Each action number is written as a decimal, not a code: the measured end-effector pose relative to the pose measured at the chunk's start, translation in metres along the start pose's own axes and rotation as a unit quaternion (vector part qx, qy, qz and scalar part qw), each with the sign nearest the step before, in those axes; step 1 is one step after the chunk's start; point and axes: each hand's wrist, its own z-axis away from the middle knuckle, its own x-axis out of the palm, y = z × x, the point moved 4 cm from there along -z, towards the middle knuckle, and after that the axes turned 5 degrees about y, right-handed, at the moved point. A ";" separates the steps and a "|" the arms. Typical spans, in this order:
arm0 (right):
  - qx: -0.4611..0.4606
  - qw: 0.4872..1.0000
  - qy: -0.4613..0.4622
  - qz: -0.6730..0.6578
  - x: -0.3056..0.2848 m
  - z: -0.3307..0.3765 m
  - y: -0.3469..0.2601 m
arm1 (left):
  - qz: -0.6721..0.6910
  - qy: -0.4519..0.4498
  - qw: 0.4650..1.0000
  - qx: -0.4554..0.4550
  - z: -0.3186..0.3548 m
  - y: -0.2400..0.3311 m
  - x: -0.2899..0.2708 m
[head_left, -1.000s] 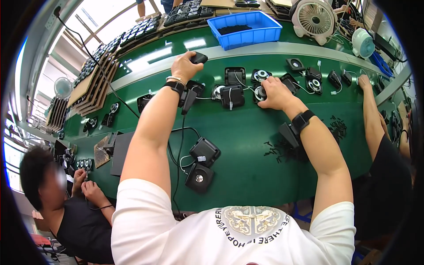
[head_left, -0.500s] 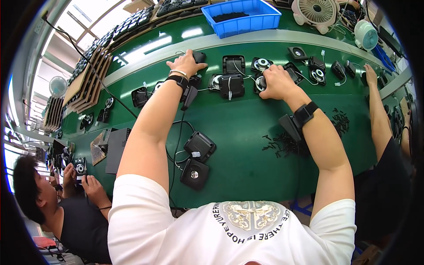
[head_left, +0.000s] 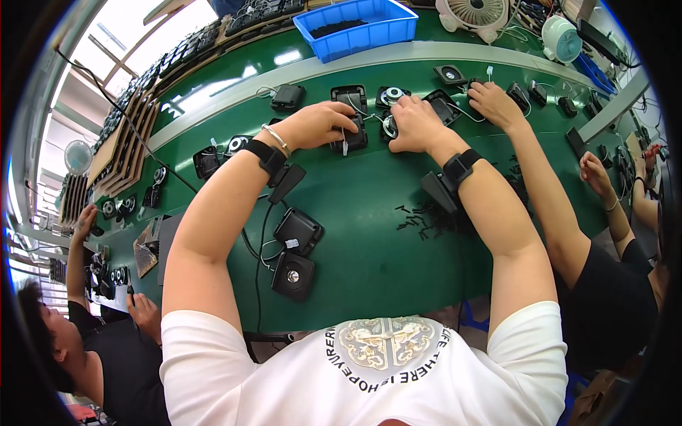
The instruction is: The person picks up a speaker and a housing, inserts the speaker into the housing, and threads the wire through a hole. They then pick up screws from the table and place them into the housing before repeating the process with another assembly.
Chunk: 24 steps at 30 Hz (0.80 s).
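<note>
My left hand (head_left: 320,124) rests curled on a black rectangular housing (head_left: 353,140) with a white tag, on the green table (head_left: 369,234). My right hand (head_left: 415,122) is right beside it, fingers pressed on a round silver-and-black speaker part (head_left: 388,128). Both wrists wear black bands; a black box hangs from each. An open black housing (head_left: 348,94) and another round speaker (head_left: 390,94) lie just beyond my hands.
Two wired black housings (head_left: 298,231) (head_left: 293,275) lie near my body. A scatter of small black screws (head_left: 426,216) is at right. A blue bin (head_left: 359,25) and fans (head_left: 472,14) stand at the back. A co-worker's hand (head_left: 494,103) works at right; another person (head_left: 92,355) sits left.
My left hand has pulled back from the far small black part and moved right onto the housing next to my right hand. The right hand stayed on the round speaker.
</note>
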 end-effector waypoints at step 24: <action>0.063 0.960 0.086 -0.260 -0.072 0.152 -0.079 | 0.593 0.220 0.711 -0.308 0.059 0.160 -0.003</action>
